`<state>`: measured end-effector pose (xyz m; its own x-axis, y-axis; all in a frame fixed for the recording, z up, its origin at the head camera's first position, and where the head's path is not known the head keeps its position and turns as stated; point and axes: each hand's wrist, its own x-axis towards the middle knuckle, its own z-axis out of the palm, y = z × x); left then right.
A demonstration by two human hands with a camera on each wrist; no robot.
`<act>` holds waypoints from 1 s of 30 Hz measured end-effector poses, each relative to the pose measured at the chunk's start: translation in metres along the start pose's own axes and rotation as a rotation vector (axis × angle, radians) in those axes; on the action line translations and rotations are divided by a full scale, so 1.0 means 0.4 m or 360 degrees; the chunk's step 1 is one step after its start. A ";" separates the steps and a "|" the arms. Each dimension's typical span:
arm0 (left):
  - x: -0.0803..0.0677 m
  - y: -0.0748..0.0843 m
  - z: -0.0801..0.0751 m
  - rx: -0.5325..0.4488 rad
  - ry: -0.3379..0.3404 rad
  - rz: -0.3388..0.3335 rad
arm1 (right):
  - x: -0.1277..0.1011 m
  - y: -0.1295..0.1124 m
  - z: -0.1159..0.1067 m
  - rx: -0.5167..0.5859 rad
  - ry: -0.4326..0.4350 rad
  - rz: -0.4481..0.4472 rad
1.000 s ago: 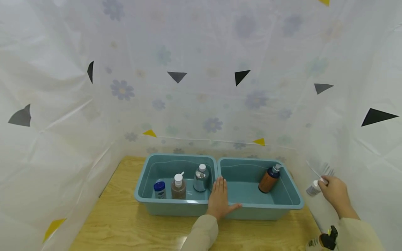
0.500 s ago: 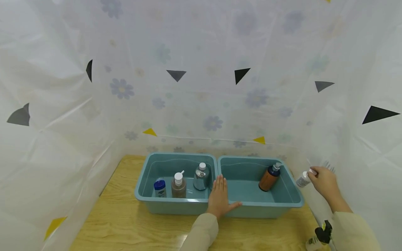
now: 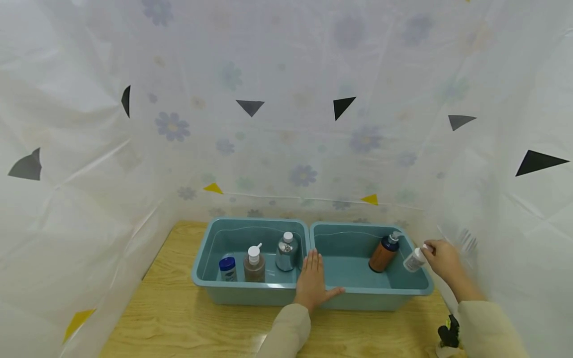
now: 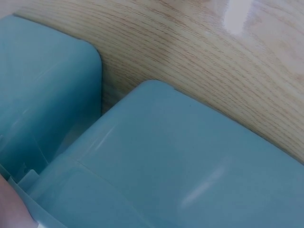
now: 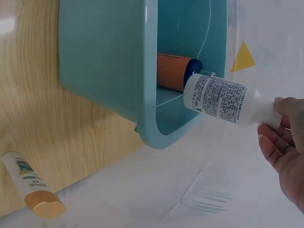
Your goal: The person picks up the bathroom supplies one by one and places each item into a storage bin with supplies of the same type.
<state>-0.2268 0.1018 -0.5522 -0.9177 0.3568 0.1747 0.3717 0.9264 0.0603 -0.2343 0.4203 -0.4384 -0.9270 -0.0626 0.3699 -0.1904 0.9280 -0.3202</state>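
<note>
My right hand (image 3: 443,259) pinches a small white bottle (image 3: 414,259) by its cap, tilted over the right wall of the right teal bin (image 3: 349,291). In the right wrist view the printed label of the white bottle (image 5: 217,99) shows, with the thumb and fingers of my right hand (image 5: 287,142) at its cap end. An orange pump bottle (image 3: 382,256) with a dark top leans inside that bin. My left hand (image 3: 312,283) lies with straight fingers on the rims where the two bins meet. Only a bit of the left hand (image 4: 14,206) shows in the left wrist view.
The left teal bin (image 3: 246,285) holds a blue-capped container (image 3: 228,269), a brownish pump bottle (image 3: 254,268) and a clear silvery bottle (image 3: 286,252) with a white cap. A cream bottle with an orange cap (image 5: 33,185) stands on the wooden table (image 3: 170,318) right of the bins.
My right hand has moved left with the white bottle, from beside the right sheet wall to over the right bin's edge. The left hand stays in place.
</note>
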 end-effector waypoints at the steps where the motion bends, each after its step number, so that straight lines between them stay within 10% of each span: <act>1: 0.000 0.000 0.001 0.0005 0.0006 -0.0001 | -0.001 0.000 0.006 0.0006 -0.0028 0.0006; 30: -0.003 0.000 0.000 -0.0029 0.0042 0.0006 | -0.046 -0.023 0.172 0.0078 -0.0344 0.0117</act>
<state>-0.2257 0.1014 -0.5523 -0.9124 0.3565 0.2009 0.3776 0.9227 0.0772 -0.2376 0.3879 -0.5021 -0.9856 -0.0777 0.1504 -0.1305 0.9144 -0.3831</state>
